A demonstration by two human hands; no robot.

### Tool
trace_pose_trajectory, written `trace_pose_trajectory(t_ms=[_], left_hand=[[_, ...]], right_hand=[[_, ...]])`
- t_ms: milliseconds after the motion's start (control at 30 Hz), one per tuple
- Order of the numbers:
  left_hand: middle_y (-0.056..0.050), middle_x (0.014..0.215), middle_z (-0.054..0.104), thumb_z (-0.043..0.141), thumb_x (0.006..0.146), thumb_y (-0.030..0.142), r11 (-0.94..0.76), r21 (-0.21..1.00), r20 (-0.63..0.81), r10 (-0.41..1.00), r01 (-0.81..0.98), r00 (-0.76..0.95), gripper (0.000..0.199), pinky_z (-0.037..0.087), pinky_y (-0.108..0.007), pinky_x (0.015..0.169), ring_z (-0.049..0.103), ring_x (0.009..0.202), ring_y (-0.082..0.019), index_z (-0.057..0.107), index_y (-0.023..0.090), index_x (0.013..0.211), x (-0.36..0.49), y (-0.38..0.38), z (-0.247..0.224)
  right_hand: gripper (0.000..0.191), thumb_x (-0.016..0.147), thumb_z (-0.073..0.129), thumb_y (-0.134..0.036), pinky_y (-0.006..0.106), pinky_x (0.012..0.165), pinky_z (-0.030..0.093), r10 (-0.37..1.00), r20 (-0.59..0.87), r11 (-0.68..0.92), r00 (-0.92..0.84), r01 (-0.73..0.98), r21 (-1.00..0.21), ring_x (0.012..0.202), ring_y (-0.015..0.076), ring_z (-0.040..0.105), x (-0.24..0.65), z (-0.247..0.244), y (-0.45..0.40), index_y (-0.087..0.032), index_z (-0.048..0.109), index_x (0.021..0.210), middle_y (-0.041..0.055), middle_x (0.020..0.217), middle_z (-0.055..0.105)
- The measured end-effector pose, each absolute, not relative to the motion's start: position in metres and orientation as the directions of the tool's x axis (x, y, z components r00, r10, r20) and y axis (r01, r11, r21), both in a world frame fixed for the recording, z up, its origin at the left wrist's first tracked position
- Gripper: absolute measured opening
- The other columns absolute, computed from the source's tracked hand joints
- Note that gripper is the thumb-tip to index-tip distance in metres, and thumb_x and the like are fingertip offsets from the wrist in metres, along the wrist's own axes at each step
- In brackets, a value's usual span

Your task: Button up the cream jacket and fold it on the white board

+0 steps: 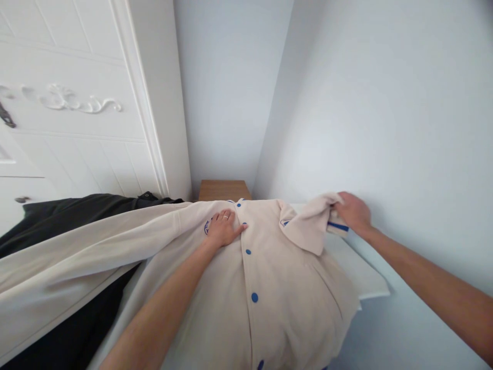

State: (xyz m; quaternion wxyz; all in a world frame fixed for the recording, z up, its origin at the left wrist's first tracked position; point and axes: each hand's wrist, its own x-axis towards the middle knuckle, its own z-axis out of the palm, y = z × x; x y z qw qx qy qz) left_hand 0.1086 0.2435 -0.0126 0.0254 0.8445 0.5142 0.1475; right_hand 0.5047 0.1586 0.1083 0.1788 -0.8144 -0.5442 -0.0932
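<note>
A cream jacket with blue snap buttons lies spread out, front side up. My left hand rests flat on its chest beside the button row, fingers extended, a ring on one finger. At the right, my right hand grips a sleeve of the jacket near its blue-striped cuff. That sleeve is folded back partly over the jacket's side. The other sleeve stretches out to the left over dark clothing.
White cabinet doors with carved ornament and dark handles stand at the left. Pale blue walls meet in the corner ahead and run close along the right. A wooden piece shows behind the collar. Something white lies under the jacket's right side.
</note>
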Motion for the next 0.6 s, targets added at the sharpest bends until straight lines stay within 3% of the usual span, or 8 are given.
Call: trace_pose_trajectory(t_ms=[33, 100, 200, 267, 333, 433, 500, 600], left_hand=[[-0.021, 0.152, 0.04, 0.024, 0.092, 0.073, -0.471, 0.194, 0.221, 0.876, 0.861, 0.429, 0.084, 0.022, -0.047, 0.117, 0.032, 0.144, -0.033, 0.045, 0.009, 0.142, 0.109, 0.244, -0.012], [-0.021, 0.152, 0.04, 0.025, 0.092, 0.073, -0.468, 0.2, 0.214, 0.878, 0.861, 0.428, 0.083, 0.023, -0.047, 0.117, 0.032, 0.144, -0.032, 0.046, 0.01, 0.141, 0.109, 0.244, -0.013], [-0.02, 0.151, 0.041, 0.028, 0.092, 0.072, -0.473, 0.218, 0.227, 0.875, 0.854, 0.427, 0.082, 0.024, -0.048, 0.116, 0.032, 0.144, -0.033, 0.046, 0.01, 0.141, 0.109, 0.245, -0.013], [-0.021, 0.151, 0.042, 0.03, 0.093, 0.071, -0.481, 0.226, 0.24, 0.871, 0.847, 0.43, 0.081, 0.025, -0.05, 0.116, 0.034, 0.143, -0.034, 0.046, 0.008, 0.141, 0.109, 0.245, -0.014], [-0.022, 0.149, 0.044, 0.032, 0.093, 0.07, -0.487, 0.234, 0.248, 0.867, 0.841, 0.433, 0.08, 0.026, -0.049, 0.116, 0.036, 0.142, -0.034, 0.049, 0.007, 0.139, 0.108, 0.246, -0.014], [-0.02, 0.145, 0.049, 0.036, 0.093, 0.068, -0.5, 0.259, 0.258, 0.861, 0.827, 0.439, 0.074, 0.03, -0.045, 0.115, 0.042, 0.138, -0.032, 0.055, 0.009, 0.133, 0.104, 0.248, -0.012], [-0.018, 0.142, 0.053, 0.04, 0.094, 0.061, -0.504, 0.281, 0.255, 0.859, 0.817, 0.443, 0.064, 0.033, -0.039, 0.114, 0.048, 0.134, -0.028, 0.057, 0.01, 0.13, 0.1, 0.248, -0.01], [-0.015, 0.14, 0.055, 0.04, 0.097, 0.045, -0.506, 0.305, 0.248, 0.86, 0.807, 0.446, 0.05, 0.037, -0.034, 0.111, 0.052, 0.13, -0.025, 0.058, 0.011, 0.129, 0.087, 0.238, -0.006]], right_hand=[[0.043, 0.091, 0.048, -0.017, 0.034, 0.1, 0.045, 0.766, 0.519, -0.372, 0.381, 0.92, -0.127, 0.116, 0.0258, 0.05, 0.506, 0.115, 0.161, -0.007, 0.06, 0.13, 0.0176, 0.119, 0.052], [0.056, 0.09, 0.042, -0.012, 0.041, 0.109, 0.038, 0.729, 0.66, -0.304, 0.181, 0.95, 0.076, 0.127, 0.0279, 0.041, 0.502, 0.128, 0.162, -0.006, 0.047, 0.146, 0.0198, 0.134, 0.042], [0.061, 0.086, 0.039, -0.006, 0.043, 0.118, 0.029, 0.741, 0.598, 0.095, -0.305, 0.93, 0.356, 0.137, 0.0252, 0.031, 0.47, 0.136, 0.153, -0.009, 0.046, 0.146, 0.0145, 0.146, 0.031], [0.054, 0.088, 0.037, -0.006, 0.043, 0.118, 0.029, 0.651, 0.513, 0.366, -0.56, 0.823, 0.434, 0.136, 0.0218, 0.032, 0.438, 0.127, 0.142, -0.014, 0.055, 0.139, 0.0107, 0.144, 0.035], [0.046, 0.09, 0.038, -0.01, 0.038, 0.114, 0.036, 0.578, 0.399, 0.584, -0.712, 0.702, 0.408, 0.131, 0.0187, 0.039, 0.411, 0.106, 0.133, -0.015, 0.062, 0.129, 0.0098, 0.138, 0.043], [0.042, 0.089, 0.044, -0.015, 0.034, 0.111, 0.041, 0.562, 0.138, 0.782, -0.815, 0.579, 0.23, 0.125, 0.0161, 0.046, 0.397, 0.059, 0.13, -0.018, 0.065, 0.126, 0.0074, 0.133, 0.048], [0.044, 0.093, 0.045, -0.023, 0.033, 0.114, 0.041, 0.656, 0.03, 0.752, -0.755, 0.656, 0.07, 0.127, 0.0155, 0.046, 0.407, 0.029, 0.136, -0.019, 0.061, 0.133, 0.0065, 0.137, 0.045], [0.057, 0.098, 0.045, -0.04, 0.03, 0.117, 0.04, 0.892, 0.104, 0.453, -0.441, 0.868, -0.204, 0.135, 0.0167, 0.042, 0.434, -0.001, 0.154, -0.011, 0.047, 0.147, 0.0111, 0.145, 0.037]])
